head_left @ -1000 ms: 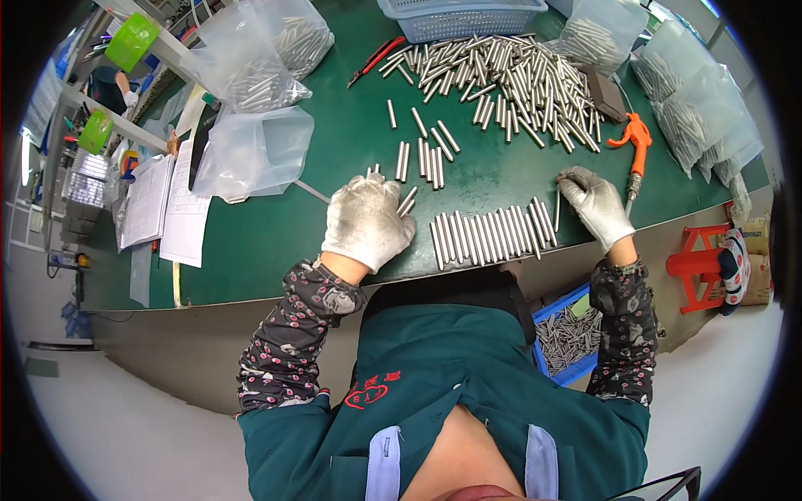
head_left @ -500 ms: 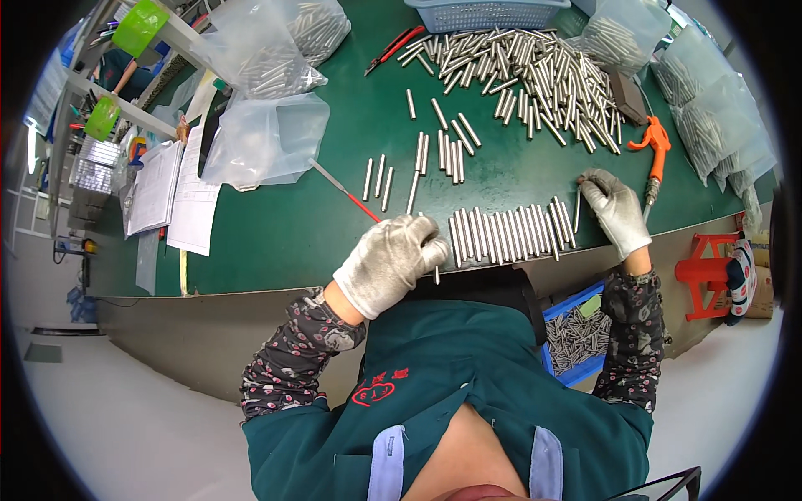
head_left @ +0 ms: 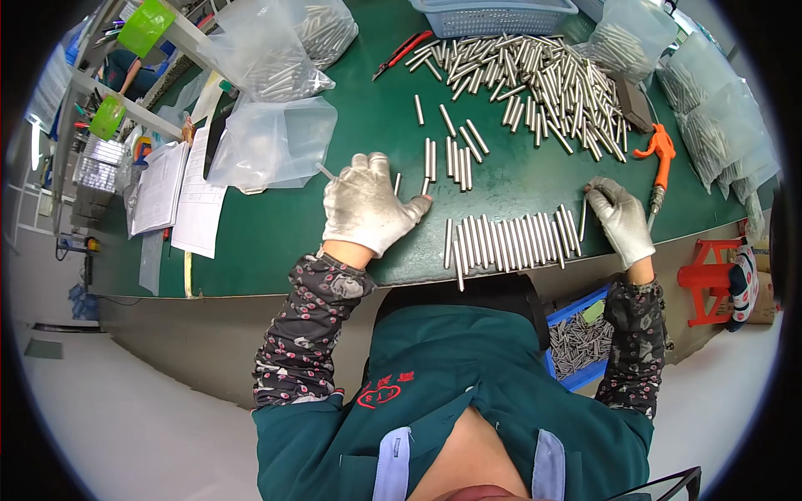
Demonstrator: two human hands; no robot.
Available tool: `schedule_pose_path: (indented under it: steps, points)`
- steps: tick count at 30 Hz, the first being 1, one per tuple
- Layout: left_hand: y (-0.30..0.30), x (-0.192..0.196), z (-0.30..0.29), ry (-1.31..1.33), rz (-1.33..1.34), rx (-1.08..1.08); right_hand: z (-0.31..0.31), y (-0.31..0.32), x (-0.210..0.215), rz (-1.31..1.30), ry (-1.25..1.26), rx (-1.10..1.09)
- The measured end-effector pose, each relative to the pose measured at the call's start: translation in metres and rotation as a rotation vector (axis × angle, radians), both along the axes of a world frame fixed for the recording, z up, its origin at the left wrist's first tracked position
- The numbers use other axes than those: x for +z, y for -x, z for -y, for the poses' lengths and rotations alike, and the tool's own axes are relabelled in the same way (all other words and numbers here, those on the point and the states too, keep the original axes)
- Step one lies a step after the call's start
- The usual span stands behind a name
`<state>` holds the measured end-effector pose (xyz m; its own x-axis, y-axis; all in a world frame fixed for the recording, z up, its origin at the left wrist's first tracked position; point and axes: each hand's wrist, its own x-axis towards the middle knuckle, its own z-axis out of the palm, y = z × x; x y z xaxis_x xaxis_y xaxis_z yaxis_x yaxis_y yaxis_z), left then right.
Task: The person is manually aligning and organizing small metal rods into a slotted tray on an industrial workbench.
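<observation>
My left hand (head_left: 368, 204), in a pale work glove, lies on the green table (head_left: 276, 242) with thumb and fingers apart. Its thumb reaches a short metal pin (head_left: 426, 185). Beneath this hand is a slim red-handled tool; only its grey tip (head_left: 324, 170) shows. My right hand (head_left: 618, 221), gloved too, has its fingers curled together at the upper end of a single pin (head_left: 582, 219). Between the hands, a row of several pins (head_left: 510, 242) lies side by side along the table's near edge. Several loose pins (head_left: 459, 163) lie farther back.
Behind lies a large heap of pins (head_left: 535, 75), with a blue basket (head_left: 493, 21) beyond. Red-handled cutters (head_left: 401, 56) and an orange air gun (head_left: 660, 159) flank it. Plastic bags (head_left: 271, 142) and papers (head_left: 196, 200) are left. Below the edge sits a blue crate (head_left: 585, 376).
My left hand has moved left and away from me, off the row's left end, and its fingers have spread. Another pin now shows at that end. My right hand has stayed nearly still.
</observation>
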<state>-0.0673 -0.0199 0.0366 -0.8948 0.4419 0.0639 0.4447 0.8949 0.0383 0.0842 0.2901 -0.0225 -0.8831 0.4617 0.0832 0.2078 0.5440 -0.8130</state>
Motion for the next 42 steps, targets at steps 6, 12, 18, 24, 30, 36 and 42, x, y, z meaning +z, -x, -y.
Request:
schedule_pose_path:
  steps: [6, 12, 18, 24, 30, 36, 42]
  points:
    - [0.002, 0.003, -0.012, -0.048, 0.17, -0.052, 0.004, -0.001, 0.004, -0.008, -0.019, -0.004]
    - [-0.02, 0.0, 0.002, -0.123, 0.257, -0.152, 0.005, -0.001, 0.004, -0.013, -0.026, -0.016]
    - [-0.041, -0.01, 0.012, -0.43, 0.345, -0.197, 0.009, -0.001, 0.009, 0.0, -0.115, -0.041]
    - [-0.041, -0.008, 0.039, -0.582, 0.547, -0.157, 0.008, -0.003, 0.008, 0.007, -0.099, -0.046]
    - [-0.044, -0.009, 0.039, -0.322, 0.416, -0.355, 0.011, -0.002, 0.008, -0.001, -0.086, -0.067]
    - [-0.046, -0.008, 0.019, -0.248, 0.332, -0.52, 0.004, -0.003, 0.005, -0.036, -0.013, -0.019]
    - [-0.055, -0.014, 0.02, -0.229, 0.263, -0.465, 0.066, -0.008, 0.055, -0.3, -0.601, 0.049]
